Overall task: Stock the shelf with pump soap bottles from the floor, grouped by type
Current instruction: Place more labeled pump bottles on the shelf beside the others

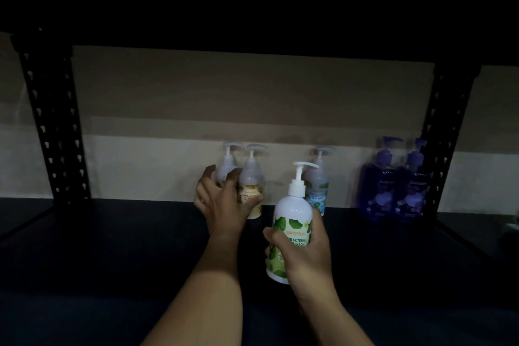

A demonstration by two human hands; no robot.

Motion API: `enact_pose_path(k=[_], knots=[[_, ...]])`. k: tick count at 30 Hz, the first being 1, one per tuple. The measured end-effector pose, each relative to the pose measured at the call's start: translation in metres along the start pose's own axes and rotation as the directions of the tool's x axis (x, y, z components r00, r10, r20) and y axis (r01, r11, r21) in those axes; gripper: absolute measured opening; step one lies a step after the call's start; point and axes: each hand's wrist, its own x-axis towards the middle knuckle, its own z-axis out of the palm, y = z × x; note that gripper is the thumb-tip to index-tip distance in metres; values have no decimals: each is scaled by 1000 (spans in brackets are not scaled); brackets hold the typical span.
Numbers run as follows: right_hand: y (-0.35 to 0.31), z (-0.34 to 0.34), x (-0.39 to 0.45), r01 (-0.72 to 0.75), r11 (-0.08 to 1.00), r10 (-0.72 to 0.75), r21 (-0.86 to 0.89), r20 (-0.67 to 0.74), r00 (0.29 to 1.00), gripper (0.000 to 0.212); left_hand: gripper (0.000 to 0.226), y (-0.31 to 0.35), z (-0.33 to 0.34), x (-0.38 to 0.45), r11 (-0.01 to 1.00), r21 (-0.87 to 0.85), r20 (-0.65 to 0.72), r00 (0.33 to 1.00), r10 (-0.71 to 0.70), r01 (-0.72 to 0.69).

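My right hand (304, 250) grips a white pump bottle with a green leaf label (290, 222), held upright above the dark shelf board (112, 247). My left hand (222, 202) is spread with curled fingers around two white pump bottles with yellow labels (251, 177) at the back of the shelf; whether it grips them is unclear. A white bottle with a blue-green label (318, 180) stands just behind the held bottle. Two purple pump bottles (396, 185) stand side by side at the back right.
Black perforated shelf uprights stand at the left (53, 126) and right (441, 132). A dark upper shelf (252, 8) hangs overhead. A pale wall (168, 121) runs behind the shelf. The scene is dim.
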Motion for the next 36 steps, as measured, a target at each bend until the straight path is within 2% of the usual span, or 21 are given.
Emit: enact_pose_path(k=[18,36], knots=[[0,-3,-2,9,1000,-9,-18,21,1000,46,80,12,2,4,964,263,102,995,-1,-26],[1,-1,-2,8,1000,-7,-16,23,1000,48,77,20,-7,3,948,316,157,988,-16,-35]])
